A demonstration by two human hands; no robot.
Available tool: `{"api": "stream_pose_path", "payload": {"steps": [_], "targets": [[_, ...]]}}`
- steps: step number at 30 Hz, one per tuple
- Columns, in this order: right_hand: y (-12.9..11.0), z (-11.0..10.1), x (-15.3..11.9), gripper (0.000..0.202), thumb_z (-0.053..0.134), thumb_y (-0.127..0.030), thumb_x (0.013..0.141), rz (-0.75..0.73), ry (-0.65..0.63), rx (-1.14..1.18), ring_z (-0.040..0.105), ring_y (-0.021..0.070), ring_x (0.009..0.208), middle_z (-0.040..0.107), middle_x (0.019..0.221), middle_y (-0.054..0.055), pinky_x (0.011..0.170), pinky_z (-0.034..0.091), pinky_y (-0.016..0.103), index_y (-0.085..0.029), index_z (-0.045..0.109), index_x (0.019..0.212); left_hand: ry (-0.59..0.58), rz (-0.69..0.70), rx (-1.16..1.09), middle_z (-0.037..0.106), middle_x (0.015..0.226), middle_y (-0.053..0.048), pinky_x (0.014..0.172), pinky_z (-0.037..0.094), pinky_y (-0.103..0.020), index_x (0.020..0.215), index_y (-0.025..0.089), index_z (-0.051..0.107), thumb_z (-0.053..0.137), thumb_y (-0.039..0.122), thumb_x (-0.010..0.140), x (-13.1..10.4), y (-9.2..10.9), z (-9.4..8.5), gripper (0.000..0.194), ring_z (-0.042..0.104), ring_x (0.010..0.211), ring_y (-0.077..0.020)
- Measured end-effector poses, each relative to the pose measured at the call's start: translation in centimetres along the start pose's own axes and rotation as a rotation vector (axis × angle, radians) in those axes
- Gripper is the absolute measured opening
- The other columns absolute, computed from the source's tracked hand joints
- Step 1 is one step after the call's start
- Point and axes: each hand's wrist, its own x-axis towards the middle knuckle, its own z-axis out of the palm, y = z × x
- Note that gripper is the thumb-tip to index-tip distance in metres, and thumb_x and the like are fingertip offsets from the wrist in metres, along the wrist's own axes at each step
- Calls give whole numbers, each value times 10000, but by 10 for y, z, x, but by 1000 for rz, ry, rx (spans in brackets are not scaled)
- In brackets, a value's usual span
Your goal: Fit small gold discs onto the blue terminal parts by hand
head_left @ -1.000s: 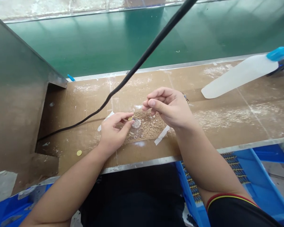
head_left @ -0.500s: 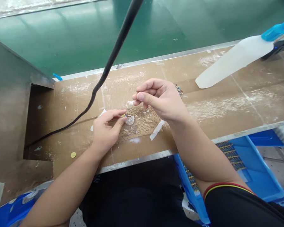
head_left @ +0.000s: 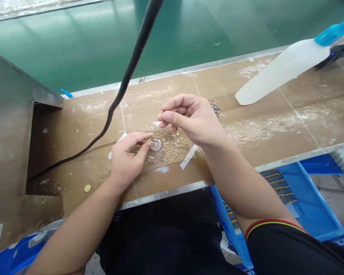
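Note:
My left hand [head_left: 127, 156] is closed in a pinch on a small yellow disc [head_left: 148, 140], mostly covered by the fingertips. Right beside those fingertips is a round, clear-and-silvery piece [head_left: 156, 144] on the glue-spotted cardboard worktop. My right hand [head_left: 189, 118] hovers above and to the right, thumb and fingertips drawn together; whatever they hold, if anything, is too small to make out. Behind the right hand lies a small pile of tiny metallic and blue parts [head_left: 215, 109]. Another yellow disc [head_left: 87, 188] lies flat near the left forearm.
A white bottle with a blue nozzle [head_left: 283, 72] lies at the right. A black cable [head_left: 123, 88] crosses in front on the left, near a metal housing [head_left: 8, 126]. White tape [head_left: 189, 156] is on the cardboard. Blue trays [head_left: 312, 206] with rows of parts stand below the edge.
The whole view has shifted slightly. Both hands keep nearly the same pose, the left still pinching the yellow disc and the right still raised.

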Motion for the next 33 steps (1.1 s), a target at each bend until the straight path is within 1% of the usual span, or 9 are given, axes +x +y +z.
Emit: {"api": "stream_pose_path", "payload": {"steps": [8, 11, 15, 19, 22, 25, 28, 30, 33], "targets": [[1, 0, 0, 538, 904, -660, 789, -13, -3, 24, 750, 206, 828, 713, 905, 34, 651, 642, 270, -200, 694, 974, -5, 5, 3, 779, 1055, 5, 865, 578, -229, 1063, 252, 801, 763, 189, 915, -1, -2, 1, 166, 726, 934, -123], [0, -1, -1, 527, 908, -643, 795, -8, 6, 30, 749, 203, 827, 718, 900, 39, 638, 621, 253, -191, 704, 973, 26, -47, -46, 777, 1048, -6, 878, 579, -211, 1071, 247, 801, 790, 223, 901, -2, -1, 1, 172, 734, 937, -122], [-2, 1, -3, 461, 929, -574, 803, -50, 4, 15, 744, 195, 817, 728, 865, 34, 672, 620, 258, -182, 726, 934, 106, -171, -317, 782, 978, -26, 817, 602, -160, 1038, 224, 791, 836, 259, 884, -1, 4, 0, 164, 749, 893, -113], [-4, 10, -10, 287, 912, -421, 862, -116, -36, -32, 741, 181, 802, 761, 877, 39, 712, 635, 268, -175, 774, 921, 174, -277, -598, 785, 938, -44, 766, 607, -129, 954, 211, 771, 896, 287, 846, 0, 6, -2, 181, 758, 861, -115], [-4, 20, -16, 163, 867, -323, 902, -131, -62, -56, 749, 179, 788, 776, 889, 41, 699, 647, 268, -180, 798, 937, 198, -322, -758, 781, 922, -42, 776, 629, -152, 1051, 236, 771, 932, 290, 808, -1, 5, -4, 297, 759, 842, -121], [-3, 28, -21, 121, 860, -286, 907, -115, -75, -33, 765, 187, 809, 786, 901, 48, 740, 667, 276, -186, 808, 949, 168, -300, -807, 778, 934, -35, 793, 641, -160, 1128, 256, 779, 914, 304, 831, -4, 5, -7, 329, 753, 816, -108], [-2, 33, -22, 135, 883, -295, 898, -61, -90, -2, 777, 204, 834, 792, 913, 60, 765, 684, 294, -193, 818, 958, 163, -268, -819, 782, 959, -29, 827, 650, -172, 1033, 262, 793, 882, 281, 867, -7, 5, -9, 189, 766, 867, -122], [-1, 36, -22, 139, 897, -296, 890, -33, -92, 30, 780, 209, 817, 795, 912, 62, 743, 693, 300, -201, 825, 962, 185, -236, -806, 780, 948, -16, 837, 653, -176, 1025, 275, 786, 873, 241, 871, -9, 7, -10, 180, 768, 879, -123], [1, 40, -23, 118, 907, -262, 876, -20, -75, 70, 777, 191, 763, 798, 905, 50, 692, 693, 271, -221, 834, 959, 210, -184, -740, 779, 953, -18, 823, 641, -137, 1030, 251, 787, 851, 192, 880, -9, 13, -12, 173, 761, 868, -101]]}}
